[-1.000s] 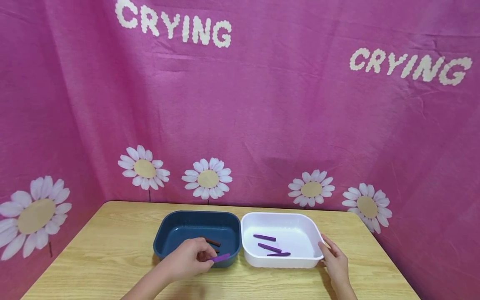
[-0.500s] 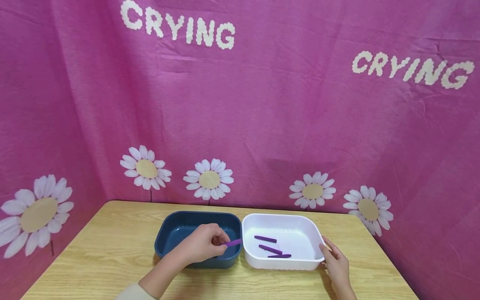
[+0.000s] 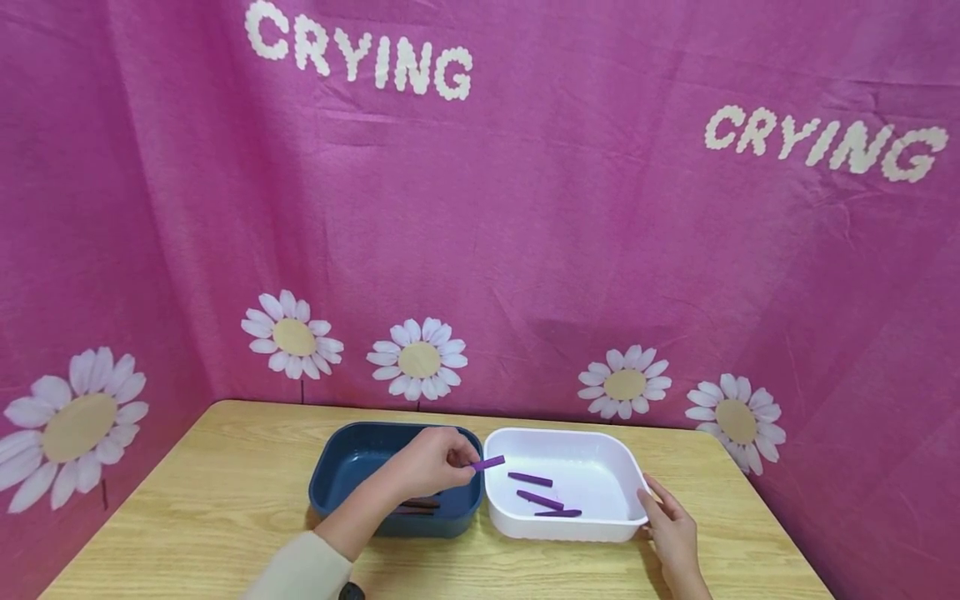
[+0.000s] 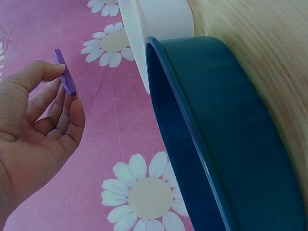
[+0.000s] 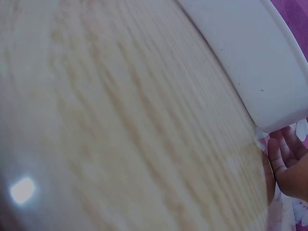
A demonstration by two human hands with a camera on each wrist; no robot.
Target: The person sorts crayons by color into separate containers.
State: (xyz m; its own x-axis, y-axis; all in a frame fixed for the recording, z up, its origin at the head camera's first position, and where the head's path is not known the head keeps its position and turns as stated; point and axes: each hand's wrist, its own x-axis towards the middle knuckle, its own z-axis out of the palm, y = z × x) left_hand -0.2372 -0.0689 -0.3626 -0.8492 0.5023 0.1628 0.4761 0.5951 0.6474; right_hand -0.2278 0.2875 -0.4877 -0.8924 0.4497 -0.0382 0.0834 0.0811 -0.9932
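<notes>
My left hand point(image 3: 438, 460) pinches a short purple stick point(image 3: 487, 463) between thumb and fingers, above the seam where two trays meet. In the left wrist view the purple stick point(image 4: 65, 72) sits at the fingertips, with the other fingers loosely curled. Its tip reaches over the left rim of the white tray point(image 3: 566, 528). Several purple sticks point(image 3: 530, 479) lie inside that tray. Brown sticks point(image 3: 420, 503) lie in the dark blue tray point(image 3: 322, 500), partly hidden by my left arm. My right hand point(image 3: 673, 529) holds the white tray's right end, thumb and fingers at the rim.
Both trays stand side by side on a light wooden table point(image 3: 187, 500). A pink cloth point(image 3: 525, 233) with daisies and lettering hangs behind and at the sides. A small black object point(image 3: 351, 592) shows beside the left sleeve at the bottom edge.
My left hand has risen from the dark blue tray and moved right and away with the purple stick, to the white tray's edge. My right hand stays on the white tray.
</notes>
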